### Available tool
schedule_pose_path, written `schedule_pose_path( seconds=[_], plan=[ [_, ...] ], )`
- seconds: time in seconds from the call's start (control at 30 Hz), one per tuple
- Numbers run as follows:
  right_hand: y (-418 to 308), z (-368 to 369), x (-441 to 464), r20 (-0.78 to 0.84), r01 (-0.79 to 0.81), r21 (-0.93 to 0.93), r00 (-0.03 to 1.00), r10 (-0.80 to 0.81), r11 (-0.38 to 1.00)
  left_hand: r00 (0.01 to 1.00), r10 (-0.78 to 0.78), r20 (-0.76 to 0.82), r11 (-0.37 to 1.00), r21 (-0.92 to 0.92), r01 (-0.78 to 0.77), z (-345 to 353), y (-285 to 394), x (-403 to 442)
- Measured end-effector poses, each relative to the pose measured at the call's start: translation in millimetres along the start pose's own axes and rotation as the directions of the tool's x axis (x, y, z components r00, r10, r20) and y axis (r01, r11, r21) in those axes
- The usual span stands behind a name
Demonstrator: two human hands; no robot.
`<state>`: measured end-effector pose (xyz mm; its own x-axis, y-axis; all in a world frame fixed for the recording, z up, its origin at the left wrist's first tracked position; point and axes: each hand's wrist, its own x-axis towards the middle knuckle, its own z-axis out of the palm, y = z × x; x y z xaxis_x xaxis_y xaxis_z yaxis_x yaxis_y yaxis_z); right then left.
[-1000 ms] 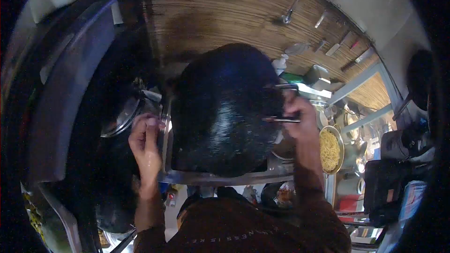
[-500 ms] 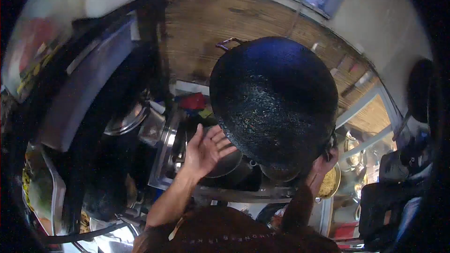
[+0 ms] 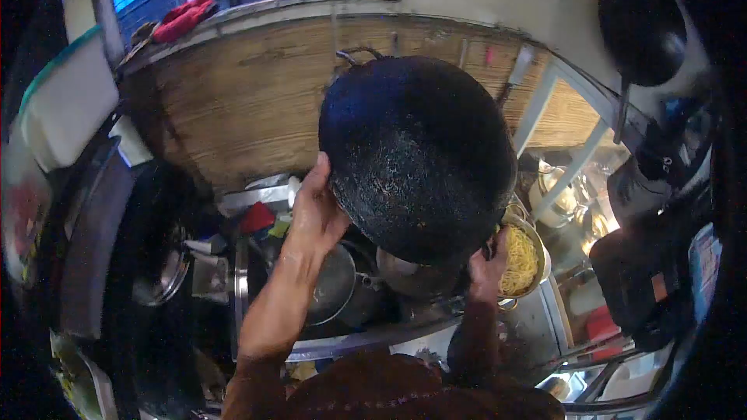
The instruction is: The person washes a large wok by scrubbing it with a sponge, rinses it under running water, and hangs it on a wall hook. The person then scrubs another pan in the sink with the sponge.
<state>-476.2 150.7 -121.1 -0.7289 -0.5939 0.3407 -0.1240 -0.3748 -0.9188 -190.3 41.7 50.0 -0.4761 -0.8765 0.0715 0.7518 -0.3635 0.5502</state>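
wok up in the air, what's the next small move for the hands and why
Probably slide the left hand up the rim of the wok toward the free loop handle. The left hand is only at the wok's side, the right hand is at its lower edge, and no hand is on that handle, so a grip there might steady it better.

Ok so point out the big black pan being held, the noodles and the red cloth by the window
Big black pan (image 3: pixel 416 155): head view, middle of its dark face.
Noodles (image 3: pixel 520 262): head view, middle of the heap.
Red cloth (image 3: pixel 181 22): head view, middle of the bunched fabric.
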Motion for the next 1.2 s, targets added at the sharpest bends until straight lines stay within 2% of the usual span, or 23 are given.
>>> schedule_pose_path(
  seconds=[0.03, 0.1, 0.13, 0.2, 0.3, 0.4, 0.43, 0.47, 0.5, 0.6, 0.67, 0.73, 0.8, 0.83, 0.87, 0.93, 1.0, 1.03, 1.1, 1.13, 1.2],
  plan=[
    [3, 1, 4, -0.076, -0.084, -0.030, 0.994, 0.081, 0.996, 0.999, 0.013, 0.042, 0.997, 0.070, -0.015, 8, -2, 11],
    [16, -4, 17, 0.013, -0.054, 0.287, 0.999, 0.053, 0.956, 0.989, 0.046, 0.142, 0.977, 0.199, -0.074, 27, -4, 36],
    [33, -3, 35, 0.069, -0.160, 0.614, 0.986, 0.149, 0.773, 0.983, 0.026, 0.181, 0.966, 0.247, -0.071, 38, -3, 48],
    [30, 7, 56, 0.131, -0.160, 0.803, 0.987, 0.091, 0.574, 0.966, -0.014, 0.260, 0.938, 0.337, -0.077, 59, -2, 69],
    [1, 21, 87, 0.221, -0.216, 0.959, 0.975, -0.009, 0.184, 0.932, -0.025, 0.362, 0.876, 0.457, -0.154, 84, 3, 80],
    [5, 26, 142, 0.087, -0.089, 0.990, 0.996, 0.019, 0.111, 0.933, -0.091, 0.349, 0.782, 0.605, -0.151, 64, -4, 75],
    [11, 26, 166, -0.032, 0.031, 0.898, 0.999, -0.006, 0.439, 0.948, -0.110, 0.300, 0.767, 0.632, -0.111, 46, -7, 73],
    [21, 26, 195, -0.138, 0.145, 0.688, 0.988, -0.068, 0.711, 0.960, -0.127, 0.250, 0.751, 0.656, -0.072, 27, -10, 70],
    [8, 32, 213, -0.144, 0.162, 0.673, 0.986, -0.087, 0.721, 0.965, -0.135, 0.227, 0.731, 0.680, -0.058, 11, -11, 64],
    [-44, 55, 270, -0.166, 0.260, 0.657, 0.965, -0.200, 0.708, 0.991, -0.109, 0.076, 0.710, 0.703, 0.024, -42, -17, 44],
    [-70, 65, 321, -0.178, 0.274, 0.767, 0.960, -0.218, 0.580, 0.996, -0.093, 0.008, 0.694, 0.717, 0.059, -66, -19, 22],
    [-89, 82, 385, -0.268, 0.416, 0.750, 0.902, -0.339, 0.514, 0.995, -0.079, -0.060, 0.687, 0.720, 0.098, -95, -22, 2],
    [-120, 94, 421, -0.241, 0.373, 0.790, 0.918, -0.314, 0.486, 0.989, -0.079, -0.129, 0.679, 0.720, 0.148, -128, -25, -16],
    [-156, 98, 426, 0.012, -0.002, 0.995, 0.995, -0.102, 0.095, 0.984, -0.073, -0.160, 0.686, 0.708, 0.166, -140, -28, -26],
    [-156, 111, 462, -0.184, 0.267, 0.906, 0.947, -0.263, 0.328, 0.979, -0.068, -0.193, 0.694, 0.696, 0.185, -151, -31, -38],
    [-171, 128, 501, -0.288, 0.502, 0.744, 0.837, -0.465, 0.442, 0.962, -0.060, -0.268, 0.706, 0.670, 0.230, -171, -37, -63],
    [-211, 131, 508, -0.188, 0.348, 0.870, 0.889, -0.417, 0.350, 0.937, -0.057, -0.344, 0.717, 0.639, 0.278, -189, -41, -84],
    [-227, 131, 515, -0.099, 0.212, 0.934, 0.927, -0.362, 0.287, 0.935, -0.048, -0.351, 0.720, 0.637, 0.276, -194, -42, -94],
    [-259, 134, 532, -0.028, 0.124, 0.959, 0.936, -0.351, 0.254, 0.929, -0.035, -0.368, 0.730, 0.625, 0.275, -191, -45, -113],
    [-267, 134, 536, 0.007, 0.080, 0.968, 0.939, -0.344, 0.239, 0.896, -0.055, -0.440, 0.784, 0.537, 0.312, -183, -47, -121],
    [-272, 138, 545, -0.034, 0.162, 0.925, 0.937, -0.348, 0.343, 0.903, -0.025, -0.428, 0.787, 0.548, 0.282, -198, -54, -130]
  ],
)
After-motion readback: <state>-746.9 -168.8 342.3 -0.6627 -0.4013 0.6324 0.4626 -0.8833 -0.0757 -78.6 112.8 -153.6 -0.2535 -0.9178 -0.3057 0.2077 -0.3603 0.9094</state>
